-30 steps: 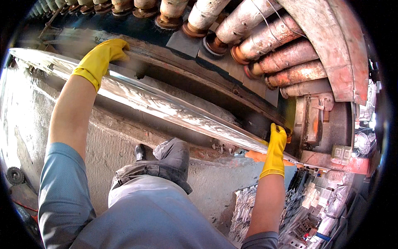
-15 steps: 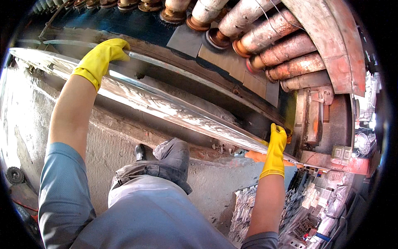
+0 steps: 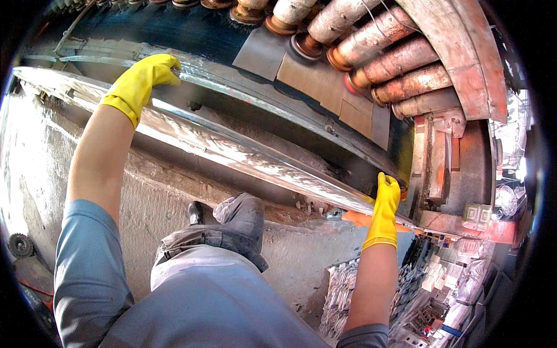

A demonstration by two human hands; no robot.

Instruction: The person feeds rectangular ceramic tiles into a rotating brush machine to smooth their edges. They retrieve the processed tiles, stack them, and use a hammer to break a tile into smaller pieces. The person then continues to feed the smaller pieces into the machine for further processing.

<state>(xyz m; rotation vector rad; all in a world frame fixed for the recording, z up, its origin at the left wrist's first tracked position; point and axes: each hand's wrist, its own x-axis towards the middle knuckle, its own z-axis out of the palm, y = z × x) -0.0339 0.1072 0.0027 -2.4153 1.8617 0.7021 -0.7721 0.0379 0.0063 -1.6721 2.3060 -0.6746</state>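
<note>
Left grip (image 3: 146,81), in a yellow rubber glove: laid across the top edge of a long panel (image 3: 232,148), fingertips bent over its far side; we cannot tell whether it clasps the edge or only rests there.

Right grip (image 3: 385,200), in a matching glove: at the panel's right end, fingers curled; we cannot tell whether it holds anything.

Long panel, pale and shiny: placed in front of the person, slanting from the far left down to the right grip.

Beam (image 3: 272,105), long, grey: beyond the panel, a dark gap between the two.

Belt (image 3: 191,36), dark blue: beyond the beam. We record a grey slab (image 3: 261,55) and a tan slab (image 3: 310,80) lying flat on it.

Cylinders (image 3: 380,37), stained, in a row: over the belt, brown discs at the lower ends of several.

Cover (image 3: 444,46), curved, worn red-grey: right of the cylinders.

Floor (image 3: 290,261), grey: we note a dark boot (image 3: 196,213) upon it, and a black wheel (image 3: 21,245) at far left.
</note>
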